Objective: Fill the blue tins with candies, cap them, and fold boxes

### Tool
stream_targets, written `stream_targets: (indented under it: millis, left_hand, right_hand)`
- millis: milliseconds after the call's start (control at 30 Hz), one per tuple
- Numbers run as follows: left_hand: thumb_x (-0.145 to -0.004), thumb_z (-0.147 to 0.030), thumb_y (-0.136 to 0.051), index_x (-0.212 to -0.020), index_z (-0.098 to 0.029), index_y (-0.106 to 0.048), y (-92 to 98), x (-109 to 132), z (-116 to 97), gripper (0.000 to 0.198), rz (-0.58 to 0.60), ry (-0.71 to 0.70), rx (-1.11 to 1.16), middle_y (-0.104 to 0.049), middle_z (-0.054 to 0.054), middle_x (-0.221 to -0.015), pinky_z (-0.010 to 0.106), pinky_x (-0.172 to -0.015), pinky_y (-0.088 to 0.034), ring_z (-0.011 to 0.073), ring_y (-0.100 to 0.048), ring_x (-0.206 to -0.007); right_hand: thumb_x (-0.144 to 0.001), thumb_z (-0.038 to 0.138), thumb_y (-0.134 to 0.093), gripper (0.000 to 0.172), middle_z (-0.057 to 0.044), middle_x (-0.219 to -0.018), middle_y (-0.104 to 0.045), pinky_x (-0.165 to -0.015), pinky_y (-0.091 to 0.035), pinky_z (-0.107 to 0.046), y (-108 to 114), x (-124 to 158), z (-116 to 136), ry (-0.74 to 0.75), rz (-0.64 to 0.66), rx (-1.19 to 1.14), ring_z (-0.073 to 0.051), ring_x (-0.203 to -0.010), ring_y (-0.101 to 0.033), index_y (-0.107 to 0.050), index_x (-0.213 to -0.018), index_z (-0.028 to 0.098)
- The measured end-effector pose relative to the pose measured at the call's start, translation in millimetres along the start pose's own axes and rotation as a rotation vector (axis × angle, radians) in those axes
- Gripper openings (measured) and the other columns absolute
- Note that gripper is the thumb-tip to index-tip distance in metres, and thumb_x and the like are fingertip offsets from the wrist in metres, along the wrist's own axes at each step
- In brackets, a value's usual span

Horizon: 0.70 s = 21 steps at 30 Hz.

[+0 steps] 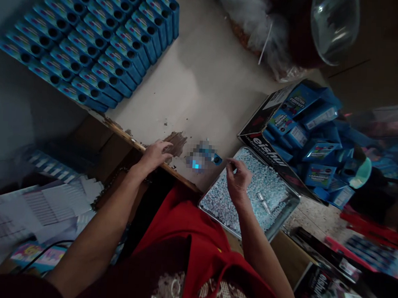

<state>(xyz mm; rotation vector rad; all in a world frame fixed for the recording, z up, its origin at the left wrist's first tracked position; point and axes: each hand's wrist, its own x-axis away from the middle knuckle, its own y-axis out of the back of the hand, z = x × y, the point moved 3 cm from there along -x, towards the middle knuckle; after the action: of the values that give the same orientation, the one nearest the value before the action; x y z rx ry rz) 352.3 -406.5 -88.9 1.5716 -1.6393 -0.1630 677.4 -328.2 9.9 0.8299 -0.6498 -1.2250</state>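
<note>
My left hand (154, 159) is over the table's front edge, beside a worn patch of its surface. Its fingers are apart and nothing is in them. A small blue box (216, 158) with a dark round hole lies between my hands, partly masked by blurred squares. My right hand (239, 177) hovers above the near-left part of a metal tray (287, 211), thumb and fingers pinched close to the box. Whatever is in that pinch is too small to make out. Small pale blue and white pellets (260, 179) fill the tray, with a clear tube-like piece (264, 203) on top.
Rows of upright blue boxes (114, 51) with round holes stand at the back left. A black carton (269, 146) heaped with blue packets (320, 151) is right of the tray. Plastic bags (258, 32) and a clear container (335, 27) are behind. White card sheets (45, 207) lie lower left.
</note>
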Motion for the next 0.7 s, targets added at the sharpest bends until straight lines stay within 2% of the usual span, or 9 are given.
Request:
stream_targets:
  millis: [100, 167, 233, 267, 367, 433, 467, 600, 700]
  left_hand:
    - [-0.081, -0.024, -0.075, -0.126, -0.020, -0.071, 0.1, -1.8, -2.2, 0.045, -0.005, 0.014, -0.004, -0.071, 0.010, -0.121, 0.037, -0.100, -0.051, 0.0268, -0.067, -0.110]
    - [-0.081, -0.025, -0.076, -0.125, -0.020, -0.072, -0.3, -4.7, -5.6, 0.043, -0.009, 0.018, -0.002, -0.072, 0.010, -0.119, 0.037, -0.099, -0.051, 0.0266, -0.067, -0.108]
    - [-0.081, -0.024, -0.076, -0.122, -0.021, -0.073, -1.0, -9.7, -10.6, 0.041, -0.012, 0.012, 0.006, -0.073, 0.009, -0.119, 0.036, -0.100, -0.051, 0.0261, -0.067, -0.109]
    - [-0.081, -0.024, -0.077, -0.121, -0.022, -0.073, -1.4, -12.8, -13.5, 0.041, -0.012, 0.007, 0.011, -0.073, 0.008, -0.120, 0.036, -0.101, -0.051, 0.0260, -0.067, -0.110]
    - [-0.081, -0.023, -0.077, -0.120, -0.022, -0.074, -1.8, -22.0, -21.4, 0.039, -0.010, -0.004, 0.029, -0.072, 0.008, -0.120, 0.036, -0.100, -0.051, 0.0253, -0.068, -0.108]
    - [-0.081, -0.022, -0.076, -0.120, -0.023, -0.074, -0.8, -24.9, -24.4, 0.039, -0.009, -0.005, 0.041, -0.072, 0.008, -0.120, 0.036, -0.099, -0.051, 0.0247, -0.068, -0.107]
    - [-0.081, -0.023, -0.076, -0.120, -0.023, -0.074, 0.2, -25.0, -24.9, 0.040, -0.009, -0.004, 0.046, -0.072, 0.008, -0.120, 0.036, -0.099, -0.051, 0.0247, -0.068, -0.107]
    - [-0.081, -0.024, -0.077, -0.121, -0.021, -0.074, 6.4, -17.8, -19.0, 0.041, -0.001, 0.024, 0.062, -0.073, 0.009, -0.118, 0.038, -0.098, -0.052, 0.0257, -0.068, -0.107]
    - [-0.080, -0.025, -0.077, -0.122, -0.018, -0.073, 9.9, -11.5, -11.3, 0.043, 0.006, 0.053, 0.081, -0.074, 0.010, -0.114, 0.037, -0.095, -0.054, 0.0249, -0.070, -0.102]
  right_hand:
    - [-0.090, 0.032, -0.063, 0.019, -0.004, -0.082, -0.072, -0.073, -0.047, -0.030, 5.7, -16.0, 1.0, -0.079, -0.083, -0.163, -0.016, -0.070, -0.061, -0.076, -0.091, 0.018]
    - [-0.086, 0.033, -0.067, 0.020, -0.003, -0.082, -0.072, -0.070, -0.048, -0.029, 8.2, -36.5, -5.0, -0.168, -0.092, -0.300, -0.016, -0.070, -0.062, -0.076, -0.092, 0.017]
    - [-0.083, 0.035, -0.070, 0.023, -0.002, -0.079, -0.072, -0.066, -0.047, -0.027, 4.0, -64.6, -12.6, -0.209, -0.029, -0.370, -0.015, -0.068, -0.063, -0.075, -0.093, 0.016]
    - [-0.081, 0.036, -0.072, 0.023, -0.001, -0.076, -0.071, -0.065, -0.047, -0.026, -2.2, -80.4, -15.4, -0.198, 0.044, -0.360, -0.015, -0.065, -0.063, -0.075, -0.093, 0.016]
    - [-0.081, 0.031, -0.073, 0.020, 0.001, -0.068, -0.069, -0.066, -0.046, -0.025, -38.2, -123.3, -17.6, -0.069, 0.378, -0.142, -0.014, -0.063, -0.064, -0.077, -0.093, 0.016]
    - [-0.080, 0.027, -0.073, 0.016, 0.000, -0.073, -0.072, -0.071, -0.046, -0.024, -70.3, -141.3, -15.8, 0.028, 0.574, 0.039, -0.014, -0.069, -0.066, -0.078, -0.092, 0.018]
    - [-0.078, 0.025, -0.074, 0.015, -0.001, -0.077, -0.074, -0.073, -0.045, -0.025, -85.8, -146.8, -14.6, 0.056, 0.632, 0.100, -0.015, -0.073, -0.067, -0.078, -0.091, 0.018]
    - [-0.071, 0.019, -0.077, 0.013, -0.004, -0.086, -0.078, -0.079, -0.045, -0.027, -130.6, -154.4, -12.2, 0.050, 0.686, 0.159, -0.019, -0.085, -0.069, -0.080, -0.083, 0.019]
    - [-0.068, 0.016, -0.073, 0.013, -0.004, -0.081, -0.077, -0.079, -0.045, -0.027, -137.6, -156.6, -17.4, 0.009, 0.668, 0.155, -0.019, -0.084, -0.069, -0.080, -0.079, 0.017]
